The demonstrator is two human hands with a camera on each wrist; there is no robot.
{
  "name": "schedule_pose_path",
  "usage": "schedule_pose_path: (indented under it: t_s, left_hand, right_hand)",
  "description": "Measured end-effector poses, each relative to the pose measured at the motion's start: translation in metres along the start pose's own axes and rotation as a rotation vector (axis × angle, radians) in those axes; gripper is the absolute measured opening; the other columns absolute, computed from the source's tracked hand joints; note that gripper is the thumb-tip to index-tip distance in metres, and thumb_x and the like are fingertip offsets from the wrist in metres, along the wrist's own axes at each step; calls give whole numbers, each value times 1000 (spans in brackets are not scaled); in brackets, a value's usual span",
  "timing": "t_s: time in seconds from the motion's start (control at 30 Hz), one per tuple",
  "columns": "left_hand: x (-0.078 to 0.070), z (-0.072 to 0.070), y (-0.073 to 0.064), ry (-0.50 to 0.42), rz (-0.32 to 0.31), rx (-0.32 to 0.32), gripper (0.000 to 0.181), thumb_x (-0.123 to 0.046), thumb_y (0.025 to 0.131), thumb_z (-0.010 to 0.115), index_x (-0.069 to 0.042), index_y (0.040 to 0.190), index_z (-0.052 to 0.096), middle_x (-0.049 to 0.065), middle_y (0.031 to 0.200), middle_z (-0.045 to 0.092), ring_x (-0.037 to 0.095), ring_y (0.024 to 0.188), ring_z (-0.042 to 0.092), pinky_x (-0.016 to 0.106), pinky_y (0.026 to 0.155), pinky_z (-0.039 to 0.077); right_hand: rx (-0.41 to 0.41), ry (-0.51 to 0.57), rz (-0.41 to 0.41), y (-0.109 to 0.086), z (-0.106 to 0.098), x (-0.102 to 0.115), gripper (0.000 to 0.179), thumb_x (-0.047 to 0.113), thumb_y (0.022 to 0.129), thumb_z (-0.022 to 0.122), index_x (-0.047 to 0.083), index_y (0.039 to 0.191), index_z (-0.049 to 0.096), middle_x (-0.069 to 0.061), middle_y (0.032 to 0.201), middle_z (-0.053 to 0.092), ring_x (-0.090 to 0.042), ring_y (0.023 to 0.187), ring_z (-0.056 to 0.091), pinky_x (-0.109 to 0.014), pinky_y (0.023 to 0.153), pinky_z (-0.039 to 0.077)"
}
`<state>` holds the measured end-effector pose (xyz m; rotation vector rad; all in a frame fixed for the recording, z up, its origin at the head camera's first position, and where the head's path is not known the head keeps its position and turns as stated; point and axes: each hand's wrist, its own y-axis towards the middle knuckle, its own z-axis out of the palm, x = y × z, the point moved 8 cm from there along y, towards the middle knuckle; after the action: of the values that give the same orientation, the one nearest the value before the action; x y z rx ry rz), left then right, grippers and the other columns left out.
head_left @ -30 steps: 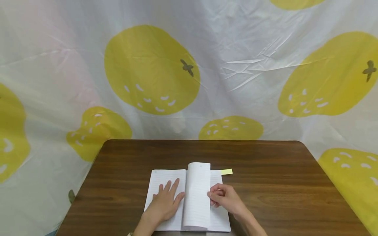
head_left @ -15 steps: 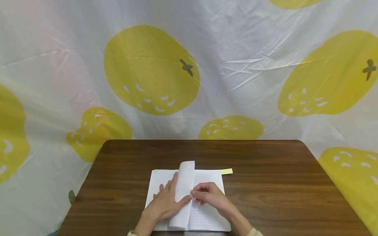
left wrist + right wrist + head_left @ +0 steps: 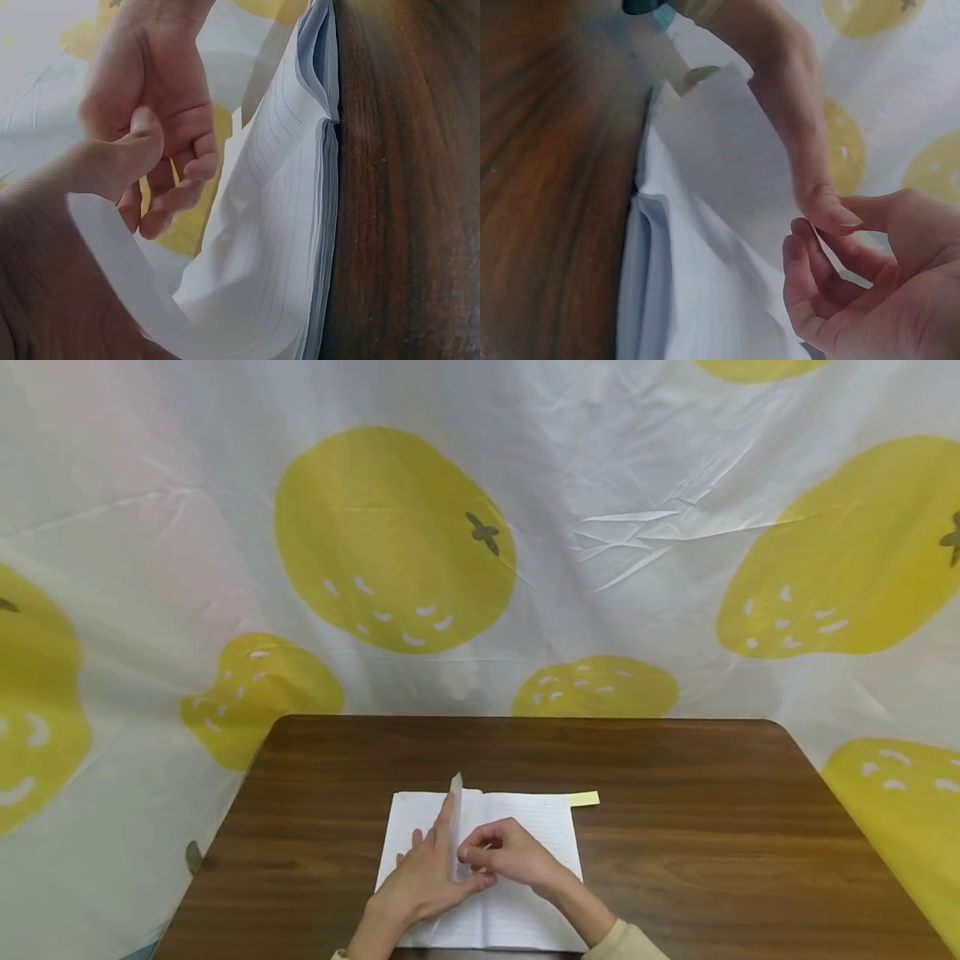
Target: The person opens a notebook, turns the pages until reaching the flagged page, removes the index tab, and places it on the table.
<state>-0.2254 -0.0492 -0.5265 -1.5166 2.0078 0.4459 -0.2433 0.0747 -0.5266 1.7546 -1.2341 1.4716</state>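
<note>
An open lined notebook (image 3: 532, 906) lies on the table. One page (image 3: 456, 793) stands nearly upright near its middle, seen almost edge-on in the head view and curving in the left wrist view (image 3: 124, 262). My left hand (image 3: 423, 877) rests on the left-hand side, fingers stretched out; its index finger lies behind the raised page and its thumb reaches out to the right. The thumb and curled fingers of my right hand (image 3: 510, 852) pinch the page's free edge. In the right wrist view the left thumb (image 3: 829, 210) partly covers the right hand's (image 3: 900, 292) fingertips.
A yellow sticky tab (image 3: 585, 798) juts from the notebook's upper right edge. Dark wood-grain tabletop (image 3: 690, 843) surrounds the notebook. Behind the table hangs a white cloth (image 3: 600, 568) printed with large yellow fruit.
The right hand has drawn the page leftward from the right side until it stands near upright. My left thumb has swung out to the right, past the page.
</note>
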Motion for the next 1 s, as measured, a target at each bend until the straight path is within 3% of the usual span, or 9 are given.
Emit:
schedule_pose_path:
  t_s: [0.17,0.37,0.47,0.63,0.8,1.0]
  left_hand:
    - [-3,0,1,2,36,-5,119,-68,82,71,-23,164,-3,19,163,35,70,131,38,82,93,36]
    - [-4,2,-1,49,43,26,129,-53,74,86,-16,164,-1,28,156,40,70,132,37,84,92,36]
    - [-5,3,-1,76,37,51,137,-46,67,92,-16,163,0,31,155,39,69,134,35,84,94,34]
    - [-6,5,-2,75,28,90,142,-35,61,98,-20,163,1,37,155,35,70,137,28,85,97,29]
    - [-1,8,-1,52,31,128,147,-21,58,99,-27,164,-3,36,158,30,68,140,25,86,98,26]
    - [1,3,-3,17,1,150,146,-6,55,96,-28,164,2,32,159,32,65,142,27,84,101,26]
  right_hand:
    - [-32,-97,-41,-1,-16,4,17,16,95,68,3,98,78,-12,96,78,-7,84,66,-19,75,50]
    - [-134,-410,-102,-6,-45,3,13,12,86,77,5,96,75,-7,94,75,-18,88,69,-26,78,54]
    - [-166,-533,-102,-8,-55,-1,24,7,77,83,4,98,73,-8,95,71,-22,91,67,-32,81,53]
    - [-183,-640,-95,-8,-61,-6,47,3,66,90,1,109,69,-10,100,61,-23,92,63,-38,80,52]
    - [-179,-791,-31,0,-64,-7,76,11,61,96,-1,127,59,-18,111,55,-33,100,58,-47,87,51]
    - [-102,-952,154,12,-69,-9,103,35,60,99,2,144,49,-25,132,48,-43,121,45,-58,104,40]
